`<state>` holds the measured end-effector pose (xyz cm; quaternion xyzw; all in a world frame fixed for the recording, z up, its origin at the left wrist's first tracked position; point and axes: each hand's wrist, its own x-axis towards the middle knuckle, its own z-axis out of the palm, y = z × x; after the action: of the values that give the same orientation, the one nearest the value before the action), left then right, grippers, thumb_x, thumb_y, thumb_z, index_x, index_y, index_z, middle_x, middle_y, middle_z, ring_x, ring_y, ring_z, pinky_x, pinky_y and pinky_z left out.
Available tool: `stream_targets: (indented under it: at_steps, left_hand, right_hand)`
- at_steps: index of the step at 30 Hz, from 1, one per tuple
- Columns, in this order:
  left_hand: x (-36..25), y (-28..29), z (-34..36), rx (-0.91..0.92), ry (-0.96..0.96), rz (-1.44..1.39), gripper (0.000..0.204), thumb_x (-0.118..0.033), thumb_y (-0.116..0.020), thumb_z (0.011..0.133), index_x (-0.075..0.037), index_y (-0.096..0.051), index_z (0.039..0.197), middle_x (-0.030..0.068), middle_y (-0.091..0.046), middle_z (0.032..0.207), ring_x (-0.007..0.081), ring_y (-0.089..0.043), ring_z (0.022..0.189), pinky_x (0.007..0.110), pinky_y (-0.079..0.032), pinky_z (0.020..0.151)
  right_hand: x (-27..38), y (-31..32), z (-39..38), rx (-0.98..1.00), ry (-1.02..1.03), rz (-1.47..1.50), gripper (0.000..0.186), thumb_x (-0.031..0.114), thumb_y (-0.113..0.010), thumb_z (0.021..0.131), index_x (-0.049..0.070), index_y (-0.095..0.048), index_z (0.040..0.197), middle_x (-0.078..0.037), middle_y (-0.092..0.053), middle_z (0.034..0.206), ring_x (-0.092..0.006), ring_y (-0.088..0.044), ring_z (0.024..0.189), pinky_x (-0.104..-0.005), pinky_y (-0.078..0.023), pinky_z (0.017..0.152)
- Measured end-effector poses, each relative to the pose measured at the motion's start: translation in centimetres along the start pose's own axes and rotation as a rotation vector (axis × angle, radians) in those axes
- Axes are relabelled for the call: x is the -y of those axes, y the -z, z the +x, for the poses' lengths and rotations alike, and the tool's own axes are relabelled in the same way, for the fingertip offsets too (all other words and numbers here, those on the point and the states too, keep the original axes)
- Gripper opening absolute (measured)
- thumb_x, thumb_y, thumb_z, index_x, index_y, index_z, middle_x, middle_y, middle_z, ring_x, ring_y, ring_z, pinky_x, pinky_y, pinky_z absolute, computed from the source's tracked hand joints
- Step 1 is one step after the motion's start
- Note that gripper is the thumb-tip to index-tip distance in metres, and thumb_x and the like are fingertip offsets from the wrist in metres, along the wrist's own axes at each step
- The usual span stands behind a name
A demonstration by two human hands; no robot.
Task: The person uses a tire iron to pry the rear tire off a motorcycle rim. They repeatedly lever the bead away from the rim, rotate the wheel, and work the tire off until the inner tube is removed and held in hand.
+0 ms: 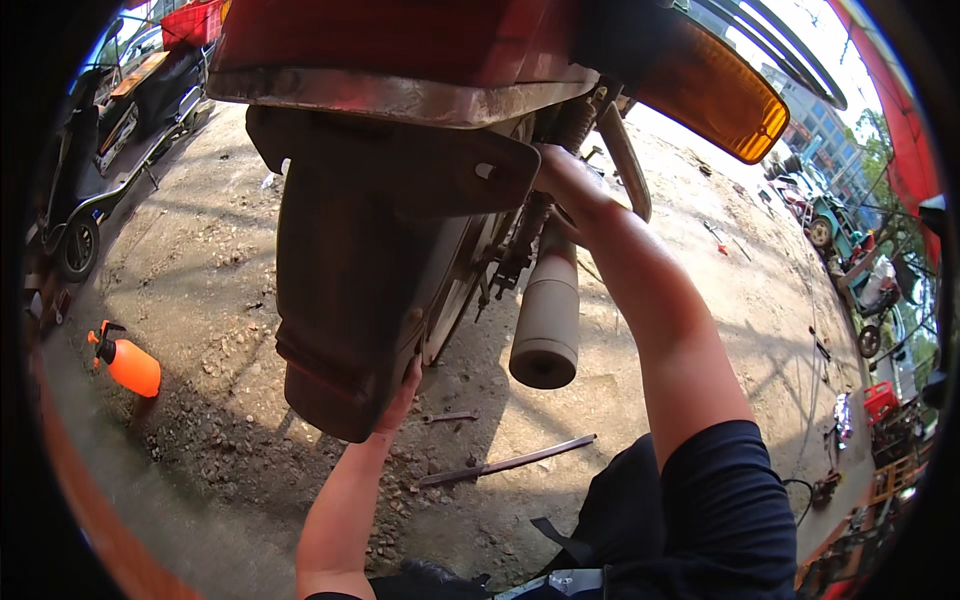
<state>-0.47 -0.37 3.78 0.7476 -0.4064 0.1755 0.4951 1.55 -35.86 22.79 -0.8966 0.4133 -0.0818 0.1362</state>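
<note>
I look down at the rear of a motorcycle. Its dusty brown rear mudguard (350,270) hangs in the middle of the view. My left hand (403,393) reaches under the mudguard's lower right edge; the fingers are hidden behind it. My right hand (560,172) reaches up behind the mudguard bracket, beside the rear shock spring (575,120); its fingers are hidden too. A grey exhaust muffler (547,320) points toward me between my arms. An amber turn signal (735,100) sticks out at the upper right.
A long flat metal bar (510,462) lies on the dirt ground below the muffler. An orange spray bottle (130,365) lies at the left. A dark scooter (100,150) stands at the upper left. More vehicles and red crates (880,400) are at the right.
</note>
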Motion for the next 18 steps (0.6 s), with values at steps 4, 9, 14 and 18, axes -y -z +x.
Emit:
stream_targets:
  at_steps: [4, 9, 14, 18]
  left_hand:
    - [0.1, -0.1, -0.3, 0.051, 0.102, -0.146, 0.051, -0.029, -0.067, 0.09, -0.008, -0.052, 0.134, 0.0101, -0.053, 0.136, 0.0276, -0.046, 0.127, 0.041, -0.034, 0.109]
    - [-0.8, -0.1, 0.3, -0.018, 0.088, -0.123, 0.048, -0.026, -0.069, 0.088, -0.004, -0.056, 0.129, 0.0111, -0.057, 0.131, 0.0266, -0.053, 0.12, 0.039, -0.038, 0.105]
    - [-2.1, 0.5, 2.2, -0.069, 0.305, -0.72, 0.047, -0.025, -0.069, 0.088, -0.004, -0.057, 0.128, 0.0106, -0.058, 0.13, 0.025, -0.054, 0.118, 0.037, -0.04, 0.104]
    - [-4.4, -0.8, 3.6, -0.041, 0.06, -0.176, 0.05, -0.025, -0.067, 0.09, -0.004, -0.052, 0.133, 0.0098, -0.057, 0.132, 0.0238, -0.053, 0.121, 0.036, -0.039, 0.106]
  right_hand:
    - [0.9, 0.5, -0.6, -0.025, -0.018, -0.179, 0.039, 0.037, -0.061, 0.089, 0.015, -0.065, 0.122, -0.009, -0.064, 0.124, -0.0325, -0.06, 0.116, -0.0474, -0.052, 0.088]
    - [1.5, -0.2, 0.4, 0.068, -0.032, -0.352, 0.037, 0.026, -0.062, 0.088, 0.016, -0.064, 0.123, -0.009, -0.063, 0.126, -0.031, -0.06, 0.117, -0.0458, -0.053, 0.086]
    - [1.0, -3.2, 3.7, -0.005, 0.007, -0.288, 0.035, 0.021, -0.063, 0.086, 0.016, -0.066, 0.121, -0.008, -0.065, 0.123, -0.0315, -0.062, 0.114, -0.045, -0.054, 0.085]
    - [-8.2, -3.4, 8.7, -0.019, 0.318, -0.165, 0.037, 0.024, -0.058, 0.088, 0.004, -0.061, 0.119, -0.022, -0.064, 0.115, -0.0399, -0.061, 0.108, -0.0455, -0.053, 0.084]
